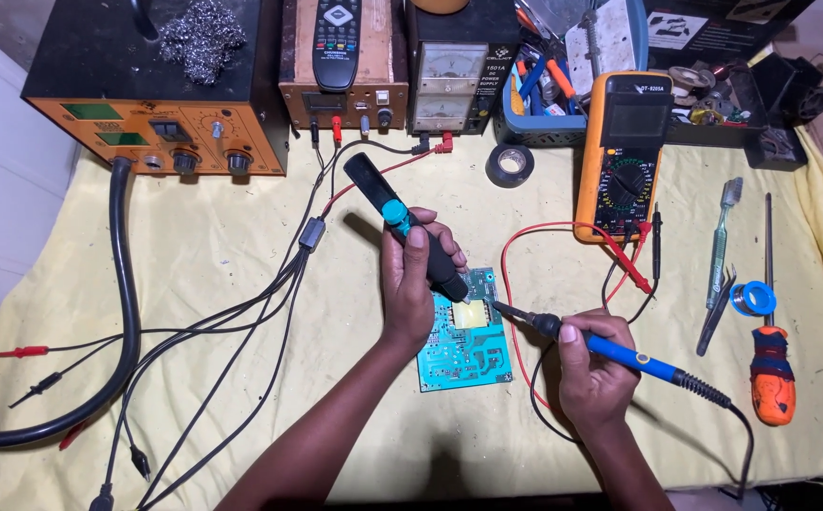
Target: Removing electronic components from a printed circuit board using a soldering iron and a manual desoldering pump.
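Circuit board, teal with a yellow part near its top, is laid flat on the yellow cloth at the frame's centre. A black and teal suction tool is gripped by the left hand, nose held down at the yellow part. A blue-handled soldering iron is clasped pen-like in the right hand, tip brought in from the right to the same spot.

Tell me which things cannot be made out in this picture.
- Head view: the joint where the soldering iron tip meets the circuit board is too small.
- The desoldering pump nozzle is hidden by the left hand.
- The right hand covers part of the red lead.
- The parts box contents are cluttered.
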